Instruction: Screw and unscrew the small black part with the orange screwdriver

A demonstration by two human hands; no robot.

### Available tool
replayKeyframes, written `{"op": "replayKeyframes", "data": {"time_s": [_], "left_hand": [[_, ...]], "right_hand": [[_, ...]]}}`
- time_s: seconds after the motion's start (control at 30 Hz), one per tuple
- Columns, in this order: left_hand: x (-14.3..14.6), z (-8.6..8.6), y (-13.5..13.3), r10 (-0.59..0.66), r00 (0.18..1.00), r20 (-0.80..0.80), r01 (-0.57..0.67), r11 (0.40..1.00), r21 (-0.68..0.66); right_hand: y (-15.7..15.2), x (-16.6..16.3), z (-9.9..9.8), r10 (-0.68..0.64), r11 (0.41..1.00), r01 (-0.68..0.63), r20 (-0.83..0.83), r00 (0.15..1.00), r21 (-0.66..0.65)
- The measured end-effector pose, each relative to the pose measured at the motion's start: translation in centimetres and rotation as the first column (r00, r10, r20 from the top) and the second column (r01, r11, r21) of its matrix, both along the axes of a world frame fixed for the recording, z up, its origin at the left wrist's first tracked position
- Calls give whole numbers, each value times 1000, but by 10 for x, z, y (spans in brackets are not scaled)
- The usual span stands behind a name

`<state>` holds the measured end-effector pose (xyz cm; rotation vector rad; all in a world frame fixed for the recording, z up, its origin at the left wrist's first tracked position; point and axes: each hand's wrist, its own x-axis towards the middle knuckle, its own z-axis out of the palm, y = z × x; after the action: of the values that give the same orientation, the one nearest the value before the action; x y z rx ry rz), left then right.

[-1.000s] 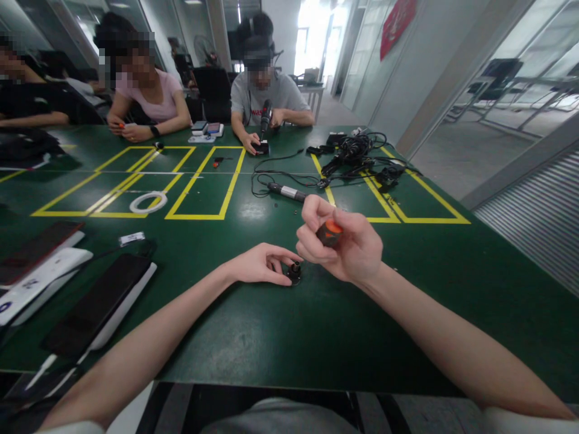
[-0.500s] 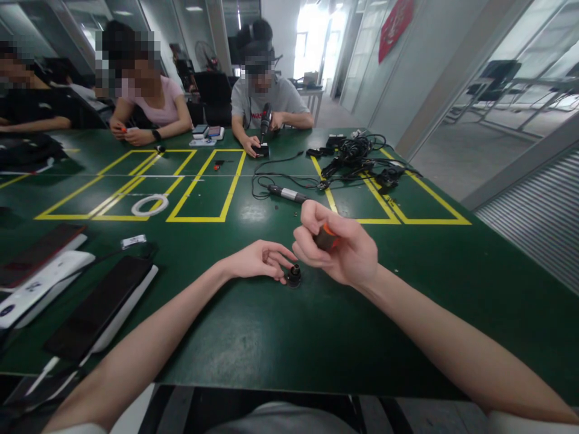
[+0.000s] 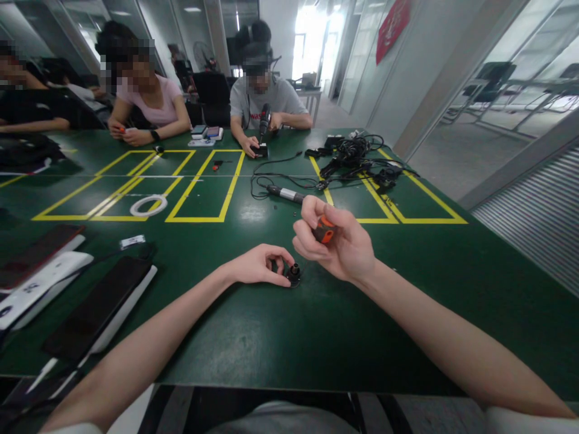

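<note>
My right hand (image 3: 337, 244) is closed around a short screwdriver with an orange and black handle (image 3: 324, 229), held upright just above a small black round part (image 3: 294, 274) on the green table (image 3: 280, 337). My left hand (image 3: 260, 265) rests on the table with its fingertips pinching that black part from the left. The screwdriver's tip is hidden behind my fingers.
A black and silver electric screwdriver (image 3: 286, 193) with its cable lies just beyond my hands. A tangle of black cables (image 3: 357, 158) sits at the far right. Phones and white cases (image 3: 67, 283) lie at the left, a white tape ring (image 3: 148, 205) further back. Three people sit across the table.
My right hand has turned the screwdriver, so its orange end now faces sideways. My left fingers have closed in on the black part.
</note>
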<state>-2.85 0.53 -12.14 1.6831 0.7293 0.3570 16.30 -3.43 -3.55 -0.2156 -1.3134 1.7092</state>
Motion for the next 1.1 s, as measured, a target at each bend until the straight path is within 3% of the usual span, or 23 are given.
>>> {"op": "replayKeyframes", "data": {"time_s": [0.1,0.27,0.47,0.63,0.83,1.1], "left_hand": [[1,1,-1,-2,1000,8,1,999,35],[2,-3,0,10,998,57,-8,999,-33],[2,-5,0,24,998,66,-20,998,-60],[1,-7,1,31,998,59,-27,997,-72],[-3,-12,10,7,993,117,19,974,-228],[-6,-12,10,-13,986,166,55,967,-248]], "right_hand": [[2,0,2,-9,1000,9,42,999,-3],[1,0,0,66,998,-66,16,998,-9],[-1,0,1,2,1000,-2,-6,1000,11],[0,0,3,27,1000,-27,16,1000,12],[-4,0,1,89,996,-88,-40,995,26],[-2,-2,2,54,997,-55,24,998,59]]}}
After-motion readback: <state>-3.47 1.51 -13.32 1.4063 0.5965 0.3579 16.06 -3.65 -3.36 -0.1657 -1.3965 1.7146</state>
